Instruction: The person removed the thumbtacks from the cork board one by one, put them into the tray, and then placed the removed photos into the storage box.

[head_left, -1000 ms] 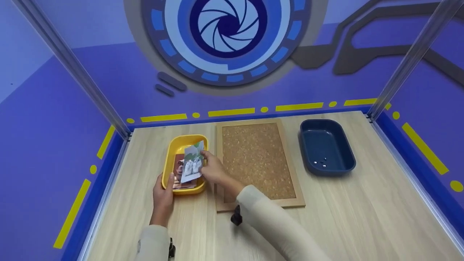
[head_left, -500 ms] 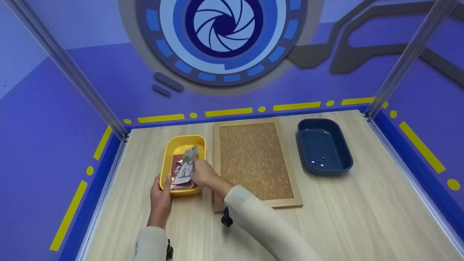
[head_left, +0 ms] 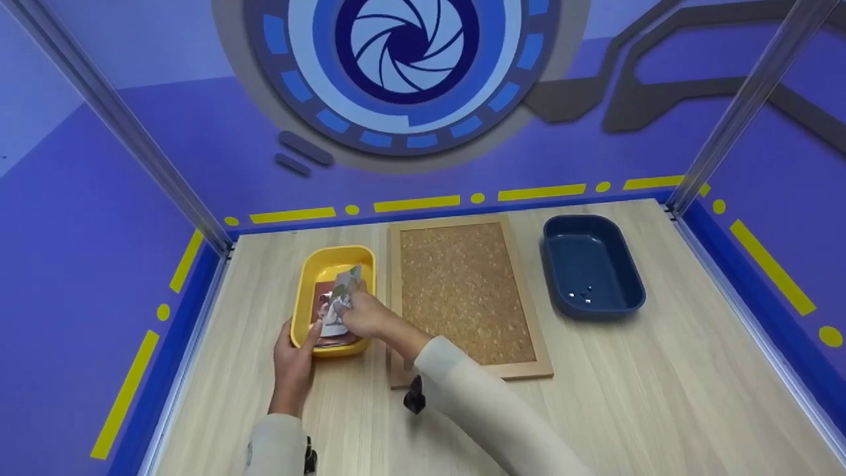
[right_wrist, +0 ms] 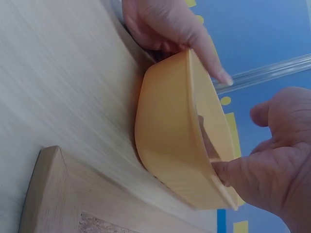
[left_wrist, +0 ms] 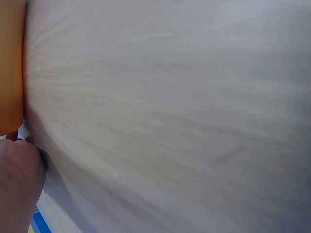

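In the head view my left hand [head_left: 294, 363] grips the near left corner of a yellow plastic tub [head_left: 303, 291], thumb over the rim and fingers outside. My right hand [head_left: 365, 314] reaches over the tub's right side, its fingertips at a picture card [head_left: 336, 327] with green leaves and pale figures. That card lies over a reddish-brown picture card [head_left: 320, 301] in the tub. In the right wrist view, the right hand [right_wrist: 277, 165] has one finger dipping inside the rim, another digit spread apart. The left wrist view catches only part of the left hand [left_wrist: 19, 179] beside the tub [left_wrist: 10, 73].
A wood-framed cork board [head_left: 462, 291] lies right of the tub, beneath the right forearm. Farther right stands a dark blue tub [head_left: 588, 264] with several small shiny pieces [head_left: 581, 295]. Blue-purple panels [head_left: 165, 152] enclose the wooden table [head_left: 634, 396] at the back and sides.
My right hand has lowered the leafy picture card from above the tub down into it, and its digits have since spread over the card. My left hand keeps its hold on the tub.
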`<state>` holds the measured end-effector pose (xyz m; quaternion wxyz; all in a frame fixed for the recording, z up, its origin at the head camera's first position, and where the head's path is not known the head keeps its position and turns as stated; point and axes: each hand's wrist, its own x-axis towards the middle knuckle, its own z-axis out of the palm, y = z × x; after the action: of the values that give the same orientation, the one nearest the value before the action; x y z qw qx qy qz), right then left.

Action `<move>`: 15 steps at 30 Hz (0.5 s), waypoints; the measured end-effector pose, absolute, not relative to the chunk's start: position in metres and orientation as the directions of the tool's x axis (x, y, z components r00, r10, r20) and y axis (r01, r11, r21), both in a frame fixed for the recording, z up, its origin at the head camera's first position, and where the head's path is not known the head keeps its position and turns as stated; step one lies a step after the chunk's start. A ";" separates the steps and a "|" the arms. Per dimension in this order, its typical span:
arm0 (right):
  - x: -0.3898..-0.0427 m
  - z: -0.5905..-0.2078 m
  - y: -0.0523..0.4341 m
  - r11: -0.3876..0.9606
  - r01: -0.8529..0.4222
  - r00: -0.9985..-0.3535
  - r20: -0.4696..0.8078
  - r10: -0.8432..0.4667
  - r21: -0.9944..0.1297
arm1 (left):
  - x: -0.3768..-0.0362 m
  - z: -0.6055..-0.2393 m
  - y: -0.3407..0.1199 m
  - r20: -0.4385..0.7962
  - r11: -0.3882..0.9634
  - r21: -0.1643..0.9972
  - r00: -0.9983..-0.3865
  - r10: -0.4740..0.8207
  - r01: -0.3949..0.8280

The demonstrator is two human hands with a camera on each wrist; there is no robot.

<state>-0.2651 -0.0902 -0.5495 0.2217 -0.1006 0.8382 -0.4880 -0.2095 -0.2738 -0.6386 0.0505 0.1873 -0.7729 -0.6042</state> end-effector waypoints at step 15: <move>-0.257 -0.546 -0.069 0.441 0.030 -0.897 -0.219 -0.384 -0.897 | -0.210 -0.636 -0.272 -0.185 0.164 0.952 -0.913 -0.363 -0.258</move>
<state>-0.2567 -0.0691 -0.5456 0.1998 -0.1073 0.8250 -0.5176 -0.2098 -0.2715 -0.6355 0.0427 0.2038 -0.7615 -0.6138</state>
